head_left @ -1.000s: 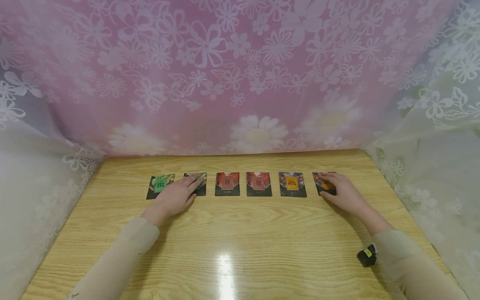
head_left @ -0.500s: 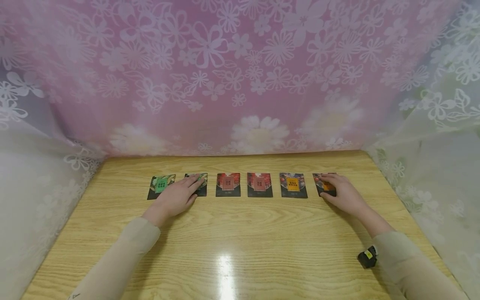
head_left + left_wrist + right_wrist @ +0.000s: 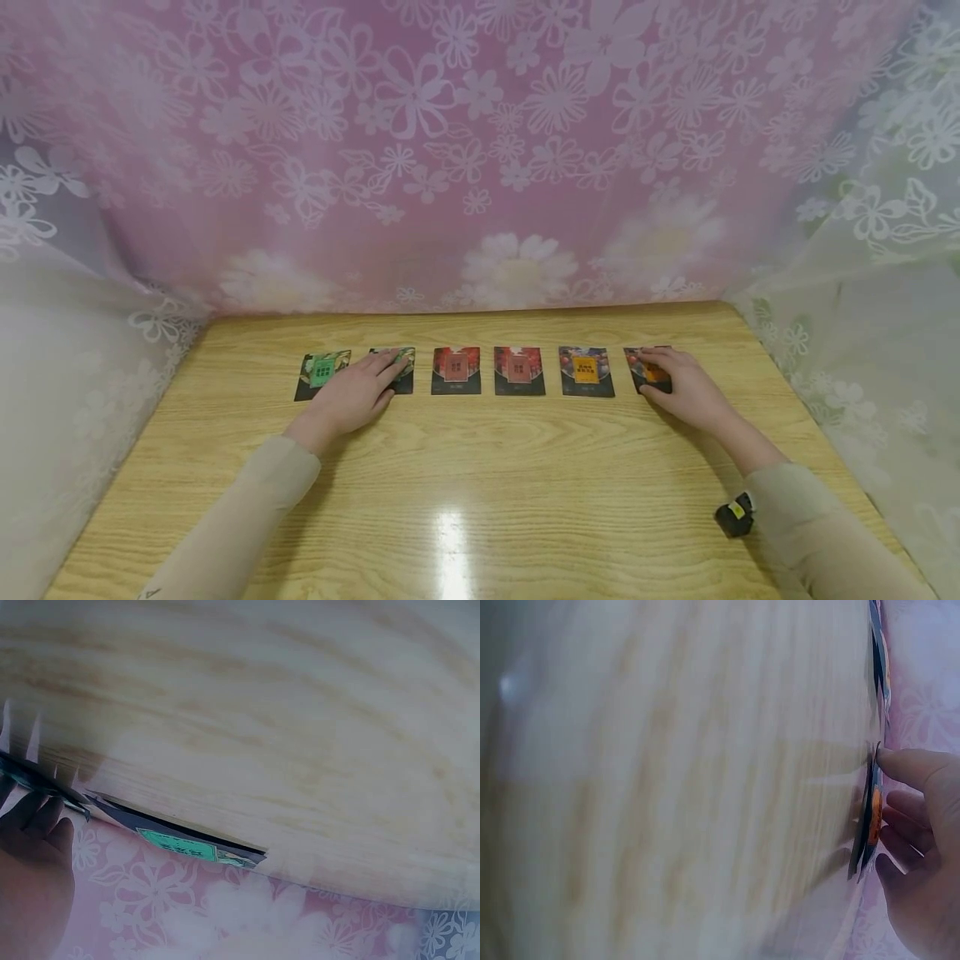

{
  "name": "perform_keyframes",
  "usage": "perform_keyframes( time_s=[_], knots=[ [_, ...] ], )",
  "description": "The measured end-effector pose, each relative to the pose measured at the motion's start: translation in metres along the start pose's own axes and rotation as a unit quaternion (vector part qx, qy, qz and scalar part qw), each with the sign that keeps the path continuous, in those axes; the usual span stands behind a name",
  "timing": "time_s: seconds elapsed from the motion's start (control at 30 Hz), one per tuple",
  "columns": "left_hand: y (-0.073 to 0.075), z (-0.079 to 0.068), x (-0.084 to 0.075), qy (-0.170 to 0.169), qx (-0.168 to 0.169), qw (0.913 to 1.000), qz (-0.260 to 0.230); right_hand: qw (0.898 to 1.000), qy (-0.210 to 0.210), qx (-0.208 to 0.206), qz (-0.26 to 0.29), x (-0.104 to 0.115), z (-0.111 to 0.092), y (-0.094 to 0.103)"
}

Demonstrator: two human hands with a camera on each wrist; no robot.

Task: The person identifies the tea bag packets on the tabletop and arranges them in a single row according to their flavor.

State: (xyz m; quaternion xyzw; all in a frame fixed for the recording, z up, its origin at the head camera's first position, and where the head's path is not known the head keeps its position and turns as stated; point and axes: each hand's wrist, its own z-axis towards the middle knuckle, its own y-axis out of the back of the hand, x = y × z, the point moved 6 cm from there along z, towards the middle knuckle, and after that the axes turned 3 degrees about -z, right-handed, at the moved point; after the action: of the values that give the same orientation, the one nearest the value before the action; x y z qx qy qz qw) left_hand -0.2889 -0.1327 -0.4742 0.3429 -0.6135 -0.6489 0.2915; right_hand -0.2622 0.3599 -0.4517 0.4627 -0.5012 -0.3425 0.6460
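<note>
In the head view, several flat printed packets lie in a row on the wooden table. My left hand rests with extended fingers on the second packet from the left, a green-and-black packet, hiding much of it. Beside it lies another green packet, also visible in the left wrist view. At the right end, my right hand touches an orange-and-black packet, thumb and fingers spread over its surface. Between the hands sit two red packets and one orange packet, all apart from each other.
A small black object with a yellow label is by the right sleeve. Pink floral cloth hangs behind the table's far edge, and pale sheets flank both sides.
Both hands stay on the same packets. The whole head view shifts very slightly; nothing is visibly taken hold of or let go.
</note>
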Motion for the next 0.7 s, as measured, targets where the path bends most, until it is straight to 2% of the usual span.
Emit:
perform_keyframes(
  time_s=[0.3,0.53,0.7],
  knots=[
    [0.001,0.0,-0.001,-0.006,0.001,1.0,0.005,1.0,0.003,-0.005,0.002,0.007,0.0,0.002],
    [0.001,-0.001,-0.001,-0.012,0.01,0.9996,0.023,1.0,0.023,-0.005,0.009,0.018,0.001,0.002],
    [0.005,-0.004,-0.001,-0.016,0.014,0.9994,0.026,0.999,0.045,-0.012,-0.01,0.028,0.001,0.001]
  ],
)
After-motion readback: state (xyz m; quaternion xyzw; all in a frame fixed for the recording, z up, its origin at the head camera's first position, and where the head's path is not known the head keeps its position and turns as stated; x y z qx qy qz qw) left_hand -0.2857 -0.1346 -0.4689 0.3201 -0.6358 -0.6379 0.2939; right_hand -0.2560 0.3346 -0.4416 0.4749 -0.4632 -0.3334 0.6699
